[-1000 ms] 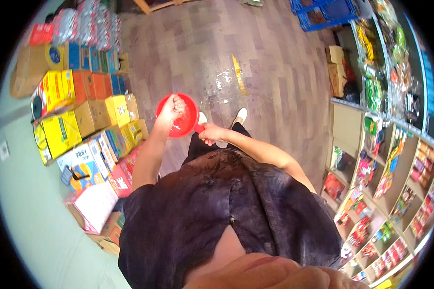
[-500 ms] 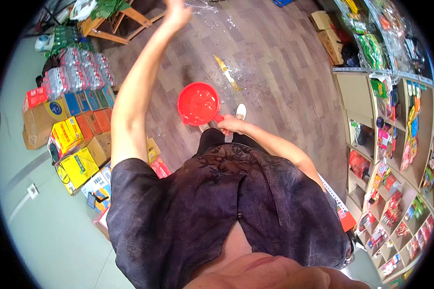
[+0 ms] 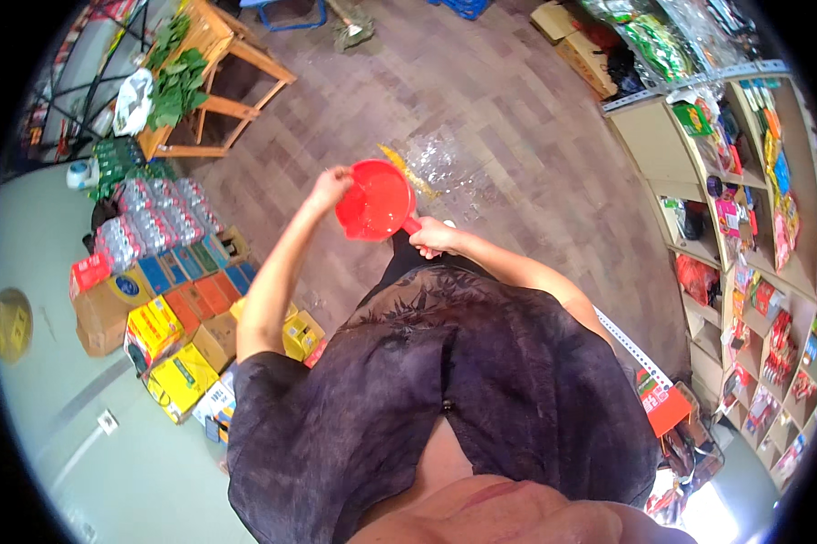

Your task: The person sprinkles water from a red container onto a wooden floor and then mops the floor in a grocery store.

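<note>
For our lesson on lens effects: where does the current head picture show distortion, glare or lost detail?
Head view: shelving at right bends near the fisheye rim; glints on the floor and inside the red pan; a lower-right patch washed out nearly white; corners black.

The floor [image 3: 517, 208], laid with grey-brown wood-look planks, bears a glistening wet patch [image 3: 440, 159] beside a narrow yellow strip [image 3: 404, 168], and near the top a grey-green, mop-like bundle [image 3: 354, 34] lies on it. Along its left side stand a legged, orange-brown wooden stand [image 3: 245, 53] edged with broad green leaves [image 3: 182, 86], clear plastic-wrapped bottle packs [image 3: 159, 216] and yellow, blue, orange and brown cardboard cartons [image 3: 184, 376]. At the right, a beige, many-compartmented shelf unit [image 3: 653, 150] holds a crumpled red plastic bag [image 3: 696, 277] and colourful packets [image 3: 780, 344].
</note>
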### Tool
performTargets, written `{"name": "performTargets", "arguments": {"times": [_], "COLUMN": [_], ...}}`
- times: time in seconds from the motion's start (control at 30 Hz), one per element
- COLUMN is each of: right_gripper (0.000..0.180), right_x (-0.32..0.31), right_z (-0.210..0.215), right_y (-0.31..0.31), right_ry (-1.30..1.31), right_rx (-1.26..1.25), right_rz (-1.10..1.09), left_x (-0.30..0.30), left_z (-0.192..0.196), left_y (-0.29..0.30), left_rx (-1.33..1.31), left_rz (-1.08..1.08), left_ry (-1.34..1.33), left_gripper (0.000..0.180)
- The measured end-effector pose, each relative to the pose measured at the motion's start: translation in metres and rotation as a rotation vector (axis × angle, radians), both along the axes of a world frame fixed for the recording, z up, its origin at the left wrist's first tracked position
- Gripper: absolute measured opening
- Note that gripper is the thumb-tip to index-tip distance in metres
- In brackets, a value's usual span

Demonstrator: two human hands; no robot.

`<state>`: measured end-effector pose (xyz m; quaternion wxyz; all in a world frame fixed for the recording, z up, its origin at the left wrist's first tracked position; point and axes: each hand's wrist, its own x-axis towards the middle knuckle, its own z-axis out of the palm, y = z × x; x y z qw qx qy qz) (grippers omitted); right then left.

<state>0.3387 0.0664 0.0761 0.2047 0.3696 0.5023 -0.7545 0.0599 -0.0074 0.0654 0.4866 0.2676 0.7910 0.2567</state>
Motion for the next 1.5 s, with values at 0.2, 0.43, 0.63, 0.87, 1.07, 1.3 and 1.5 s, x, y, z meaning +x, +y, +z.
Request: {"name": "performTargets", "arguments": {"times": [0.2, 0.43, 0.63, 0.87, 1.07, 1.3, 1.5], "right_gripper": [0.012, 0.016, 0.008, 0.020, 0.017, 0.015, 0.013], "right_x": [-0.016, -0.010, 0.020, 0.074, 0.131, 0.203, 0.243], "right_z": [0.001, -0.023, -0.030, -0.012, -0.044, 0.012, -0.012], "right_y": [0.031, 0.077, 0.108, 0.158, 0.192, 0.243, 0.252], "right_ry": [0.070, 0.040, -0.029, 0.015, 0.077, 0.033, 0.095], "right_rx": [-0.029, 0.035, 0.011, -0.077, -0.067, -0.037, -0.098], "right_rz": [0.043, -0.095, -0.299, -0.574, -0.713, -0.683, -0.739], "left_x": [0.019, 0.049, 0.143, 0.145, 0.221, 0.269, 0.300], "left_z": [-0.106, -0.050, 0.078, 0.069, 0.043, -0.068, -0.134], "left_y": [0.012, 0.159, 0.368, 0.530, 0.496, 0.430, 0.428], "left_rx": [-0.008, -0.027, 0.005, 0.704, 0.230, 0.004, 0.078], "left_rz": [0.032, 0.743, 0.172, -0.653, -0.748, -1.378, -0.510], "left_ry": [0.374, -1.249, -1.341, 0.165, -0.159, 0.518, 0.020], "left_gripper": [0.043, 0.038, 0.019, 0.063, 0.019, 0.035, 0.027]}}
